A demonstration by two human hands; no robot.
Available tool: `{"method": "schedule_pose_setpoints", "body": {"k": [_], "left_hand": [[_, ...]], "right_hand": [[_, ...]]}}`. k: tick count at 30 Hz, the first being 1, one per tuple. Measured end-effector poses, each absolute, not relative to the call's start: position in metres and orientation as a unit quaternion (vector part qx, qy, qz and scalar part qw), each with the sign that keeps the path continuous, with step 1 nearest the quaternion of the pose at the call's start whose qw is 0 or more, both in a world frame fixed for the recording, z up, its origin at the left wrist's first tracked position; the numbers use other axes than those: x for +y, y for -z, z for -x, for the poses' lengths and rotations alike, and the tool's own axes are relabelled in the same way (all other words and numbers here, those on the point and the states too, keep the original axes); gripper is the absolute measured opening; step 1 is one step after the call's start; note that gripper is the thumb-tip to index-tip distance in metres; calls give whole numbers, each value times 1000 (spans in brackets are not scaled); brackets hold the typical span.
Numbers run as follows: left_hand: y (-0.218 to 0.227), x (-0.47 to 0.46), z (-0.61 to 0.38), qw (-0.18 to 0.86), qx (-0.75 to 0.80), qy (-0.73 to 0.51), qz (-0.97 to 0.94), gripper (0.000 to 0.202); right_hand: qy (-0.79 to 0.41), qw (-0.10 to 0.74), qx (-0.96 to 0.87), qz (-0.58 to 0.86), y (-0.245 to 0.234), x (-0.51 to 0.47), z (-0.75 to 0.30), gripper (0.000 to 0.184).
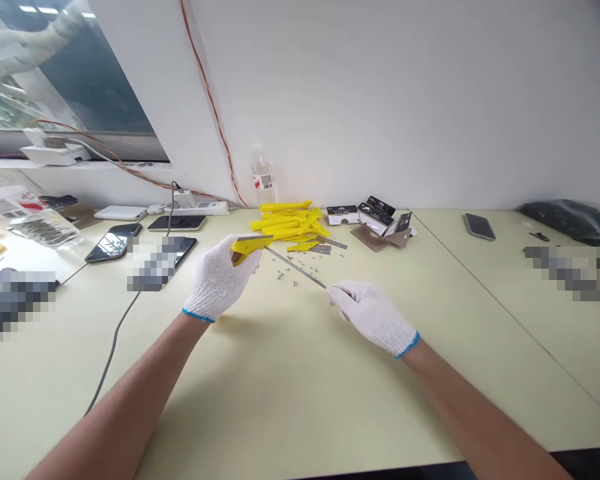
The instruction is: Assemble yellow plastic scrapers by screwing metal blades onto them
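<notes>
My left hand (216,281), in a white knit glove, is closed on a yellow plastic scraper (250,247) with a flat metal blade along its upper edge. My right hand (380,316), gloved the same way, is wrapped round a screwdriver (299,269); its handle is hidden in the fingers. The long thin shaft points up and left, its tip at the scraper's right end; I cannot tell whether they touch. Beyond the shaft lie several small screws (295,283), loose metal blades (333,242) and a pile of yellow scraper handles (285,225).
A water bottle (263,180) stands by the wall behind the pile. Black-and-white card boxes (375,215) lie to its right. Phones (114,243) and a grey cable (114,347) are on the left; another phone (479,226) and a black plastic bag (570,219) on the right.
</notes>
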State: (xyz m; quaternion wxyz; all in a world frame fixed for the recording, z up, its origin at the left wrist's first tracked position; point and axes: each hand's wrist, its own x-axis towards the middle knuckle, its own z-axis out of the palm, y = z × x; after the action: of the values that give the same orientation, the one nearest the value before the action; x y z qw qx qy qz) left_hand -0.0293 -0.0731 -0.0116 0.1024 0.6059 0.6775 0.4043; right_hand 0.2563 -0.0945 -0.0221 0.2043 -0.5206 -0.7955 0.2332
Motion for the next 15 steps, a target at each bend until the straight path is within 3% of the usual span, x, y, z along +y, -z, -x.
{"method": "schedule_pose_setpoints", "body": {"k": [7,10,15], "left_hand": [[15,-71,30,79,672,-386,-627,30],[15,-71,31,76,667,-396,-626,32],[17,-70,32,71,665,-402,-625,32]], "right_hand": [[-401,134,-737,527,23,-97,-258,63],[-354,133,-759,530,24,-96,-258,63],[-223,197,-784,545,31,-92,-256,46]]}}
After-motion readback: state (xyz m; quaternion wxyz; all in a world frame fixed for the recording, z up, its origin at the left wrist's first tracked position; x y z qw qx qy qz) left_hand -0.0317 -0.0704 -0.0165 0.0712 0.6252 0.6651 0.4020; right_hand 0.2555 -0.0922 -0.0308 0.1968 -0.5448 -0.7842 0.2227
